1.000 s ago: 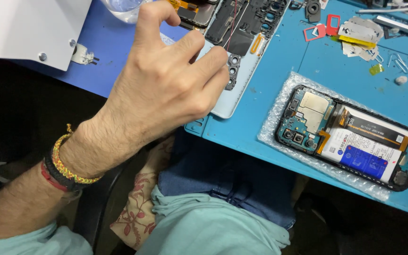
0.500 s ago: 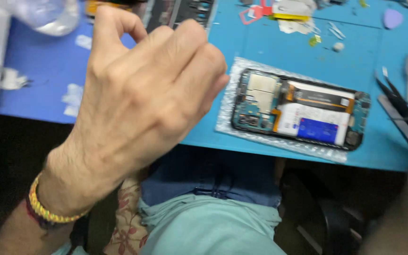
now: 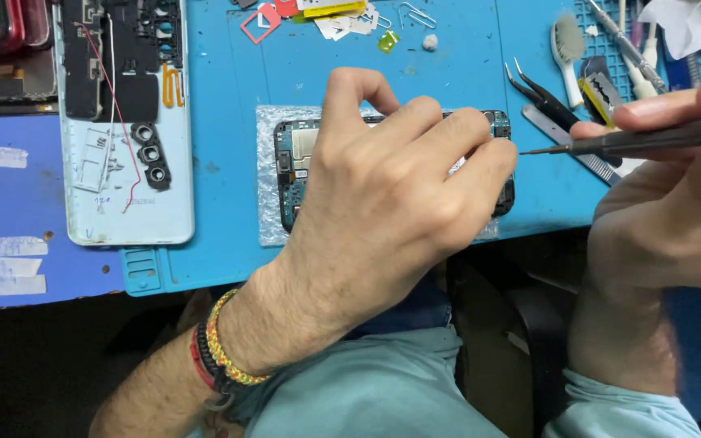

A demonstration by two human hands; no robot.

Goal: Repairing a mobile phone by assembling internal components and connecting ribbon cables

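Near the worktop's front edge, opened phone (image 3: 290, 166) lies back-off, rear cover (image 3: 123, 122) set aside; left hand (image 3: 391, 203) pins it, right hand (image 3: 675, 178) grips pointed tool (image 3: 610, 143), board work apparently unfinished.

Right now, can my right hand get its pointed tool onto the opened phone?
Probably not directly. The left hand lies over most of the opened phone, between it and the pointed tool in the right hand; only the phone's edges show.

White paper labels (image 3: 3, 264) stuck on dark-blue mat (image 3: 10, 203) (left edge).
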